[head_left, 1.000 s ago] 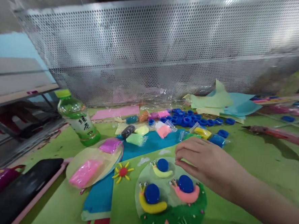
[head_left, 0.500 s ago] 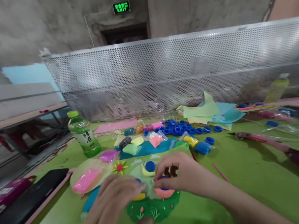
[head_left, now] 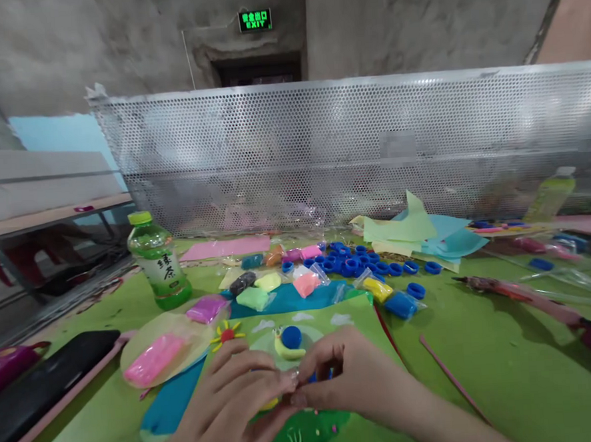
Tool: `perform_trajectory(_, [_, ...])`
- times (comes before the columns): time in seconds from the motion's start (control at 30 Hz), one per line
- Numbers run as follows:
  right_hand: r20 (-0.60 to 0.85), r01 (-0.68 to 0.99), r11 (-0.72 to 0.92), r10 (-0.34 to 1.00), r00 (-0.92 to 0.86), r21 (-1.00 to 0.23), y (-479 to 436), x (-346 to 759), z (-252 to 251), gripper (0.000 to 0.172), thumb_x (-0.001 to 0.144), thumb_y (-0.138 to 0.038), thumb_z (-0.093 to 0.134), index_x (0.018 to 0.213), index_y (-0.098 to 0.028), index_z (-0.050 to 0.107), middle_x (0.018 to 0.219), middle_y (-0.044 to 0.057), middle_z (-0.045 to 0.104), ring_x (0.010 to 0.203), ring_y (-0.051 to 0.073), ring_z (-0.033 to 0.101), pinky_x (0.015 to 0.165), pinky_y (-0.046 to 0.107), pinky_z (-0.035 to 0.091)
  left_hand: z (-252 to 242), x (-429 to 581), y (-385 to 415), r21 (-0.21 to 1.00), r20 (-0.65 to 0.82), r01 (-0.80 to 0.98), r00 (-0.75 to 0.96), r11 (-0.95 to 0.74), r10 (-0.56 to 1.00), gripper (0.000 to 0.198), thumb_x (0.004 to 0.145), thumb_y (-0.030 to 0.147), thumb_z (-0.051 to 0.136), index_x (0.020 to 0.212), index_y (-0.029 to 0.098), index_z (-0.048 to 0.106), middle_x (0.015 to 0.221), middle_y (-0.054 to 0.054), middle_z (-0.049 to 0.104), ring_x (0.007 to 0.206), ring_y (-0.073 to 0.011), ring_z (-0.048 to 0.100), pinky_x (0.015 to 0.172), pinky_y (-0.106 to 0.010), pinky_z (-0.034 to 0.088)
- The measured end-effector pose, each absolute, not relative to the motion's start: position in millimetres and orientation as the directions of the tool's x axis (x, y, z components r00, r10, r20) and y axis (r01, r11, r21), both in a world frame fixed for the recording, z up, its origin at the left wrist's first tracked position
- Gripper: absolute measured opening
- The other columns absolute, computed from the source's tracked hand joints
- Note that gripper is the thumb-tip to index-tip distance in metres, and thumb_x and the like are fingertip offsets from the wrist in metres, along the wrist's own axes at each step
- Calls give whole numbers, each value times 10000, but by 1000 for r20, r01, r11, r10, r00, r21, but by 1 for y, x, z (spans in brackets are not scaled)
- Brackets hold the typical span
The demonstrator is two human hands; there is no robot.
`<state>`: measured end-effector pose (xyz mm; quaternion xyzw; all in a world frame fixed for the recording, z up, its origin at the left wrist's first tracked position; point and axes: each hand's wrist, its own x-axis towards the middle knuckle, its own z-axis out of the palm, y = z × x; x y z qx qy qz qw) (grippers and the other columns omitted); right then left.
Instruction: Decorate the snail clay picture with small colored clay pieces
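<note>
In the head view, my left hand (head_left: 231,398) and my right hand (head_left: 358,384) meet fingertip to fingertip over a green clay picture (head_left: 358,314). Each hand is closed in a pinch; anything between the fingertips is too small to make out. Just above them on the picture lies a snail (head_left: 286,348) with a pale yellow body and a round blue shell. A red-and-yellow sun (head_left: 226,335) sits at the upper left, near white clouds (head_left: 301,316). Blue and yellow bits show under my fingers, and dark green clay (head_left: 308,433) lies below, partly hidden.
At left stand a green tea bottle (head_left: 158,263), a pink clay packet (head_left: 154,360) and a black case (head_left: 50,383). Blue rings (head_left: 349,266) and clay packets lie behind the picture. A pink tool (head_left: 525,297) rests at right. A perforated metal screen (head_left: 271,142) closes the back.
My left hand has moved right and forward, closing its fingertips against those of my right hand. My right hand now covers more of the pink-bodied piece. The view has shifted slightly.
</note>
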<state>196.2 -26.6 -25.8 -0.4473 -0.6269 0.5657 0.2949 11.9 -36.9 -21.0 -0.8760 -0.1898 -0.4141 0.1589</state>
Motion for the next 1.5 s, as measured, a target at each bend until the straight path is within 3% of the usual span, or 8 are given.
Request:
perform_trajectory(0.17, [-172, 193, -87, 857, -487, -977, -30, 194, -31, 163, 565, -278, 790, 709, -206, 761, 455, -66, 436, 445, 34, 278, 416, 198, 201, -20, 5, -37, -154, 771, 504, 599, -850, 216, 32, 838, 162, 554, 844, 149, 583, 692, 21, 651, 706, -82, 596, 692, -206, 484])
perform_trajectory(0.6, [-164, 51, -169, 767, -620, -984, -32, 199, -21, 177, 661, -266, 729, 831, -226, 755, 677, -18, 656, 519, 44, 520, 590, 197, 470, -13, 5, -36, -212, 749, 545, 624, -811, 223, 196, 861, 150, 472, 788, 188, 650, 660, 7, 660, 674, -106, 589, 628, -215, 462])
perform_trajectory(0.8, [-146, 268, 15, 809, -570, -963, -20, 220, -9, 290, 744, -333, 658, 1003, -211, 710, 806, 28, 708, 686, 105, 619, 658, 226, 498, -26, -8, -26, 91, 758, 639, 453, -764, 469, 46, 795, 241, 589, 782, 251, 632, 722, 40, 667, 730, -123, 609, 659, -252, 497])
perform_trajectory(0.87, [-120, 366, 94, 847, -519, -926, -12, 232, -2, 301, 775, -372, 623, 1028, -228, 697, 895, 36, 714, 742, 115, 635, 617, 201, 486, -28, -14, -20, 173, 756, 698, 358, -695, 548, 33, 784, 269, 594, 777, 266, 626, 752, 42, 668, 756, -140, 624, 710, -292, 512])
perform_trajectory(1.0, [-69, 483, 151, 911, -407, -862, 3, 253, 8, 288, 823, -394, 554, 1008, -225, 697, 819, 33, 705, 696, 97, 621, 530, 164, 446, -27, -17, -7, 301, 767, 773, 152, -559, 623, 23, 767, 281, 592, 746, 273, 590, 829, 15, 666, 882, -201, 628, 804, -383, 510])
perform_trajectory(1.2, [-87, 612, 106, 957, -277, -784, 18, 265, 2, 327, 817, -425, 539, 994, -201, 697, 794, 51, 692, 694, 116, 615, 503, 178, 421, -27, -14, 1, 233, 819, 722, 216, -652, 532, 41, 768, 242, 601, 762, 251, 561, 705, 39, 673, 722, -149, 653, 656, -303, 550])
perform_trajectory(1.37, [-83, 681, 96, 971, -225, -726, 27, 267, -8, 323, 820, -415, 515, 962, -188, 695, 861, 73, 698, 785, 171, 649, 492, 204, 423, -28, -15, 2, 261, 799, 708, 223, -656, 559, 40, 774, 212, 587, 789, 241, 565, 719, 42, 680, 732, -131, 660, 664, -271, 556])
perform_trajectory(1.5, [-51, 734, 99, 983, -179, -672, 29, 269, -10, 308, 820, -382, 511, 912, -150, 692, 763, 65, 687, 696, 165, 648, 519, 225, 435, -27, -17, 4, 288, 783, 720, 203, -632, 588, 21, 765, 220, 588, 767, 225, 568, 738, 28, 677, 756, -141, 656, 695, -284, 551])
